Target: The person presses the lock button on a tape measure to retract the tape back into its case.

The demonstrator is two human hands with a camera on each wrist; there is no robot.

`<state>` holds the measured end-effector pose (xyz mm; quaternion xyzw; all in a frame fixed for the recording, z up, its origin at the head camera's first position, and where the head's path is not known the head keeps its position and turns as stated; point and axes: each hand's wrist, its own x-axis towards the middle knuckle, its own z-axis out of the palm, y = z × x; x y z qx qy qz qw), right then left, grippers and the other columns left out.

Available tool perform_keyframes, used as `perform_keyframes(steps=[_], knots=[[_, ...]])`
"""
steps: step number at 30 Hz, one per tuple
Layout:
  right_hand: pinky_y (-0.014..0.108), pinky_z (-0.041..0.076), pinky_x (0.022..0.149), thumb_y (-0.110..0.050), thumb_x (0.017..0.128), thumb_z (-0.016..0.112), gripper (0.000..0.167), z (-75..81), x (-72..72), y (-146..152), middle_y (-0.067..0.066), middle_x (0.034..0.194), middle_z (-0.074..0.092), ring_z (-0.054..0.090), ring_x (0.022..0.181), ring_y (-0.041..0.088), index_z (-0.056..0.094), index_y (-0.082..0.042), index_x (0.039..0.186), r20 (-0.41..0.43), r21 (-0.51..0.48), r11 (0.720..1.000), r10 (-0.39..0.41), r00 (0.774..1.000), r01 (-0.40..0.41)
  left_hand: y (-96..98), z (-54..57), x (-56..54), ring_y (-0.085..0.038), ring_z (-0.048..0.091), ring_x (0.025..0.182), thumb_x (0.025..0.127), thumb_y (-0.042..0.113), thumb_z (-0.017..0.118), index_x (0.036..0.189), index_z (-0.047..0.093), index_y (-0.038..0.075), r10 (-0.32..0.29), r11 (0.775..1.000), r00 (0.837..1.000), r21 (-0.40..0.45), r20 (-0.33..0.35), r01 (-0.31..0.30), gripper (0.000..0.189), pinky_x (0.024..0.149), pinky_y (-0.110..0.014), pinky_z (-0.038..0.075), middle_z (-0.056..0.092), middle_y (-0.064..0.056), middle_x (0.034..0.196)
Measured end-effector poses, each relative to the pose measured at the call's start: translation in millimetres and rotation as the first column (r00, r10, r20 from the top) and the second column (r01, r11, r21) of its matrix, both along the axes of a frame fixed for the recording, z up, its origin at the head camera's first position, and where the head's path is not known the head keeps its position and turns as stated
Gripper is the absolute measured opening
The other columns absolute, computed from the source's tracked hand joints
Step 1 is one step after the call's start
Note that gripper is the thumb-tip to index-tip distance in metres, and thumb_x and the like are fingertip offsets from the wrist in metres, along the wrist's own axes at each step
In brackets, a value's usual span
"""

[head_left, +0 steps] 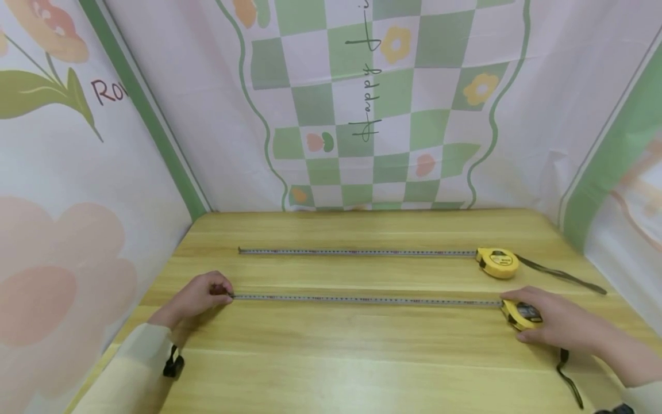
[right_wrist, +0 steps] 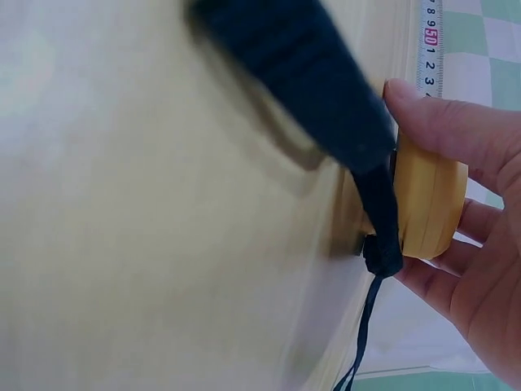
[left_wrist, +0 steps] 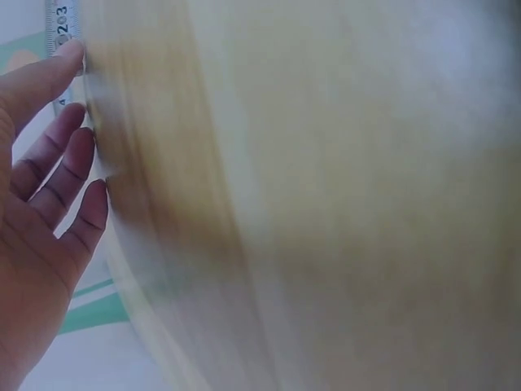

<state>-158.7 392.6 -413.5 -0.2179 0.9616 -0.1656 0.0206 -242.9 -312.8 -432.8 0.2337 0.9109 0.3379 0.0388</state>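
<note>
Head: two tapes lie drawn out over the table [head_left: 357, 362], roughly parallel; the far case [head_left: 499, 264] sits to the right, its blade [head_left: 357, 252] running left to a small hook, its strap [head_left: 561, 273] trailing right, and neither hand touches it; the near blade [head_left: 362, 299] lies just in front; the left hand [head_left: 199, 296] pinches its end with thumb and finger nearly closed; the right hand [head_left: 564, 322] grips the near case [head_left: 517, 316], opened only to its width; the near strap [head_left: 569, 382] hangs below that wrist. The step in hand seems to be stretching the near tape beside the far one; the next move, I judge, calls for steady ends and a straight blade. Counted: two cases, two blades, two straps, two hands, one table.

Left wrist: the thumb lies on the near blade; three other fingers curve loosely, spread apart; the index finger I cannot make out.

Right wrist: thumb and fingers close round the near case; a red 50 shows on the blade beyond it; the dark strap, partly blurred, crosses in front.
</note>
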Motion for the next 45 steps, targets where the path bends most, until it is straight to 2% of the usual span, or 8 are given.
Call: perform_keyframes(steps=[9,18,22,25,33,38,42,45], knots=[[0.056,0.047,0.082,-0.033,0.065,0.088,0.072,-2.5,-2.2,3.7,0.021,0.118,0.061,0.058,0.105,0.042,0.06,-0.001,0.123,-0.124,0.03,0.999,0.037,0.992,-0.034,-1.4,-0.9,1.3,-0.016,0.056,0.085,0.086,0.004,0.073,0.088,0.067,0.011,0.008,1.0,1.0,0.021,0.029,-0.008,0.01,0.074,-0.026,0.051,0.06,-0.001,0.092],[0.035,0.05,0.082,-0.037,0.065,0.088,0.074,3.2,-7.7,6.3,0.017,0.118,0.062,0.057,0.104,0.039,0.06,-0.002,0.123,-0.18,0.044,0.998,0.056,0.982,-0.049,-0.2,2.2,3.5,-0.019,0.057,0.085,0.089,0.006,0.069,0.092,0.064,0.011,0.054,0.997,0.995,0.042,0.085,-0.057,0.008,0.073,-0.029,0.051,0.061,-0.001,0.091],[0.009,0.034,0.091,-0.035,0.064,0.088,0.074,3.1,-8.6,7.2,0.02,0.119,0.061,0.055,0.106,0.041,0.06,-0.002,0.124,-0.187,-0.002,0.999,0.046,0.981,-0.048,0.0,3.5,2.5,-0.021,0.056,0.082,0.091,0.006,0.067,0.093,0.063,0.01,0.056,0.997,0.994,0.052,0.099,-0.061,0.006,0.068,-0.03,0.051,0.06,-0.003,0.087],[0.0,0.014,0.091,-0.031,0.065,0.088,0.073,3.6,-9.4,7.8,0.023,0.121,0.059,0.053,0.107,0.044,0.058,-0.001,0.125,-0.183,-0.045,0.998,0.034,0.982,-0.043,-0.1,4.9,1.7,-0.022,0.055,0.081,0.091,0.008,0.067,0.093,0.062,0.009,0.065,0.996,0.992,0.061,0.106,-0.072,0.005,0.067,-0.031,0.049,0.06,-0.004,0.085],[-0.003,0.016,0.089,-0.023,0.064,0.089,0.074,11.8,-12.0,5.9,0.016,0.123,0.061,0.053,0.108,0.039,0.057,-0.003,0.128,-0.205,-0.058,0.998,0.02,0.979,-0.033,1.7,9.1,0.6,-0.022,0.054,0.08,0.091,0.009,0.067,0.093,0.063,0.008,0.11,0.988,0.99,0.102,0.091,-0.119,0.004,0.069,-0.032,0.047,0.06,-0.005,0.084],[0.008,0.037,0.085,-0.033,0.067,0.088,0.076,21.1,-13.1,7.3,0.014,0.122,0.063,0.056,0.107,0.038,0.056,-0.005,0.129,-0.182,-0.046,0.999,0.007,0.983,-0.015,1.7,11.2,-0.1,-0.023,0.054,0.081,0.092,0.01,0.067,0.095,0.063,0.008,0.136,0.98,0.984,0.132,0.118,-0.151,0.005,0.068,-0.032,0.047,0.061,-0.006,0.087],[0.034,0.052,0.082,-0.031,0.066,0.089,0.074,25.0,-13.9,7.9,0.013,0.119,0.064,0.057,0.105,0.039,0.057,-0.007,0.128,-0.193,-0.042,0.999,-0.008,0.981,0.0,2.2,13.8,-0.4,-0.023,0.055,0.084,0.091,0.009,0.067,0.096,0.063,0.006,0.134,0.974,0.985,0.167,0.109,-0.151,0.007,0.071,-0.032,0.047,0.062,-0.007,0.089],[0.05,0.05,0.08,-0.028,0.067,0.089,0.071,26.2,-14.2,7.7,0.014,0.12,0.063,0.057,0.105,0.04,0.057,-0.008,0.127,-0.208,-0.027,1.0,-0.016,0.978,0.011,2.6,15.4,-0.6,-0.022,0.056,0.086,0.09,0.009,0.068,0.095,0.063,0.004,0.14,0.969,0.986,0.19,0.096,-0.156,0.008,0.073,-0.031,0.048,0.062,-0.007,0.09]])
